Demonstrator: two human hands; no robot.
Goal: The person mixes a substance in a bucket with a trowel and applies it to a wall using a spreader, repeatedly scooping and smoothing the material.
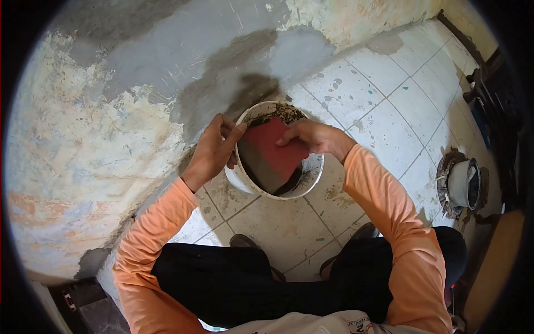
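A white bucket point(238, 181) with a grime-streaked inside stands on the tiles between the wall and my feet. My right hand point(311, 136) grips a flat red scraper point(278, 142) at its right side, thumb on top. Wet grey plaster coats the scraper's lower left part, which lies over the bucket's mouth. At the bucket's left rim is my left hand point(216, 147), thumb toward the inside beside the scraper's upper left corner, fingers curled on the outer side.
Behind the bucket rises a patchy wall point(111, 133) with grey plaster and peeling paint. White floor tiles point(384, 128) carry splashes and chips. A smaller pot point(459, 183) sits on the right, near dark clutter. My sandalled feet point(245, 242) are close in front of the bucket.
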